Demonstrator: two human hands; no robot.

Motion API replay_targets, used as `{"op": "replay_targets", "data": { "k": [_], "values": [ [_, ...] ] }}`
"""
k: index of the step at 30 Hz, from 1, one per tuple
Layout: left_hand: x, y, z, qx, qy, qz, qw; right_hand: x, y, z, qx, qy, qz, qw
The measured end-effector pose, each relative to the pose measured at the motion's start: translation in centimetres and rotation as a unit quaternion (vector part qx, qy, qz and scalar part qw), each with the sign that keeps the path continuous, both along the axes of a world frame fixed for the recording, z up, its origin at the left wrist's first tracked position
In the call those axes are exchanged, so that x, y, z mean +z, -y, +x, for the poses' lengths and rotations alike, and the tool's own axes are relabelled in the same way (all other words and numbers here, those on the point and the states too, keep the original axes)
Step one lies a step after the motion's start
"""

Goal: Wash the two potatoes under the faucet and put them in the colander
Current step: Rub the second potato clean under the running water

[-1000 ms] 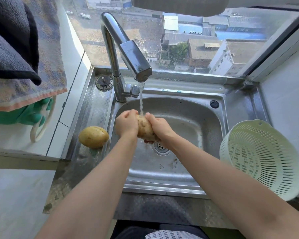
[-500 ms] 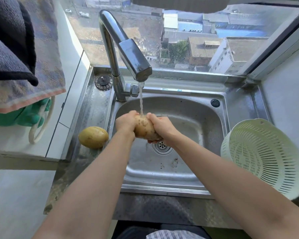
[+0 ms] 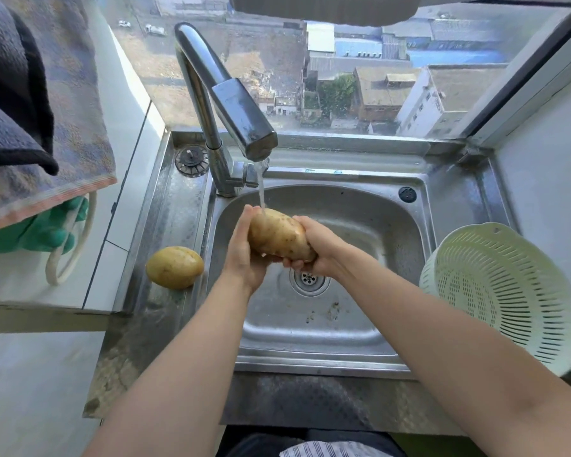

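A wet brown potato (image 3: 276, 233) is over the steel sink (image 3: 370, 225), its far end under the thin stream from the faucet (image 3: 231, 103). My left hand (image 3: 244, 252) cups it from the left and below, and my right hand (image 3: 317, 249) grips its near right end with curled fingers. A second potato (image 3: 174, 267) lies on the metal ledge left of the basin, apart from both hands. The pale green colander (image 3: 505, 291) stands tilted at the sink's right, with nothing in it.
A drain (image 3: 309, 278) with bits of dirt near it lies below the hands. A sink plug (image 3: 191, 160) rests behind the faucet base. Towels (image 3: 40, 120) and a green glove (image 3: 37, 230) hang at the left. A window runs behind the sink.
The potato has been turned in my hands, so more of its top shows. My left hand has slid from over it to its left side and underside.
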State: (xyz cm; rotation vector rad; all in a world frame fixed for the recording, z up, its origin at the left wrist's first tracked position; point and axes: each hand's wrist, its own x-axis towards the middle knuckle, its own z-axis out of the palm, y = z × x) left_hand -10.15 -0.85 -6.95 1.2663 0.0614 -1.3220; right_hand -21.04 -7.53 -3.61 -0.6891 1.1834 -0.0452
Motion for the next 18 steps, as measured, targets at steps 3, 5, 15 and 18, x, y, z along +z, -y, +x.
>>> {"op": "replay_targets", "data": {
  "k": [3,5,15,18],
  "values": [
    [0.2,0.3,-0.6,0.046,-0.006,0.036,0.998,0.6,0.2,0.1,0.067,-0.024,-0.007,0.997],
    [0.2,1.0,-0.5,0.091,0.047,0.095,0.990,0.8,-0.2,0.5,0.146,-0.100,-0.165,0.970],
    [-0.2,-0.6,-1.2,-0.069,0.419,0.062,0.903,-1.6,-1.2,2.2,0.029,-0.166,-0.227,0.959],
    [-0.5,-1.0,-1.2,-0.157,0.540,0.020,0.827,-1.6,-1.8,2.2,-0.005,-0.166,-0.219,0.962]
  ]
}}
